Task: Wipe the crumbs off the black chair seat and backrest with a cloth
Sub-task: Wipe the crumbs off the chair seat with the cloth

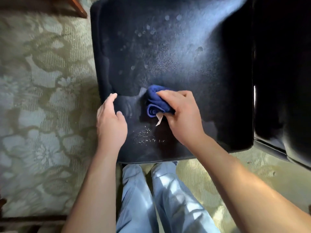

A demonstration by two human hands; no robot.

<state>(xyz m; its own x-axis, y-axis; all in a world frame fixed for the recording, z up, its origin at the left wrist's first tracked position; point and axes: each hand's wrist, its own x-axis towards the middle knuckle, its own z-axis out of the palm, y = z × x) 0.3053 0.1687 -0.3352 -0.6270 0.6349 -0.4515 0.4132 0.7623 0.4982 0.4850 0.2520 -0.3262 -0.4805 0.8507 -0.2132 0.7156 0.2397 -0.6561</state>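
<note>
- A person leans over a black chair seat (193, 64), the right hand (181, 115) gripping a bunched blue cloth (156, 101) and pressing it onto the fabric, fingers curled over the top of the wad.
- The left hand (110, 121) hangs just left of the cloth with fingers loosely spread, holding nothing; whether it touches the seat cannot be told.
- A scatter of pale crumbs (146, 136) lies between the two hands, nearer the person than the cloth, close to the seat's front edge.
- Fainter pale spots (144, 31) dot the seat well beyond the hands (some may be patches of light rather than crumbs).
- A small light tag (159, 119) pokes out from under the cloth beside the right thumb.
- The cloth looks soft, light and limp, rolled into folds; it should be held as a wad under the fingers, since a loose edge would likely drag and skip crumbs.
- The seat is a broad, squarish cushion with rounded corners and a short-napped, matte surface that probably clings to fine bits, so firm sweeping strokes toward the front edge seem called for.
- To the right of the right hand rises a dark, smoother, slightly glossy part of the chair (282, 81); whether it is the backrest cannot be told.
- Under the chair lies a pale green carpet (42, 89) with a woven floral pattern; light blue trouser legs (159, 199) show below the arms.
</note>
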